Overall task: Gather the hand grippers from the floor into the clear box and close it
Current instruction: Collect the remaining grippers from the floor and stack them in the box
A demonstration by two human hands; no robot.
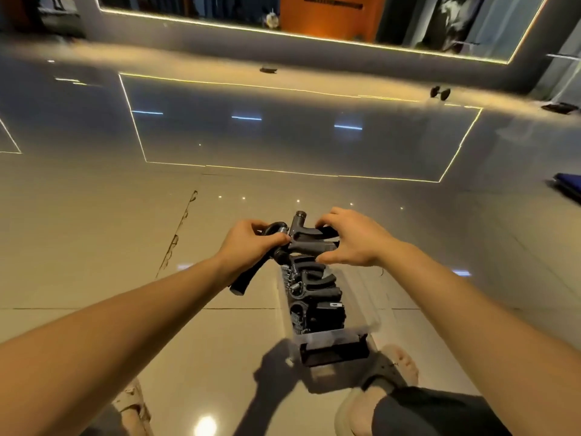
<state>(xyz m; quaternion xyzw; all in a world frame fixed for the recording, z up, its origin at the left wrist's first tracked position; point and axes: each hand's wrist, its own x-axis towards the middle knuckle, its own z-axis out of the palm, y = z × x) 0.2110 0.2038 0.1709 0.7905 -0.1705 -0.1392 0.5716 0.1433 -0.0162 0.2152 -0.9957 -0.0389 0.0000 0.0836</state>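
A clear box (333, 336) stands on the floor in front of me, with several black hand grippers (316, 289) lined up inside it. My left hand (248, 243) grips one black hand gripper (246, 278), whose handle hangs down to the left of the box. My right hand (352, 239) pinches the handles of another grey-black hand gripper (309, 237) held over the far end of the box. The two hands are close together. The box's lid is not in sight.
My sandalled feet (399, 366) stand either side of the box's near end. Far off on the shiny tiled floor lie a small dumbbell (440, 92), a dark object (268, 70) by the wall and a blue mat (570, 184) at the right edge.
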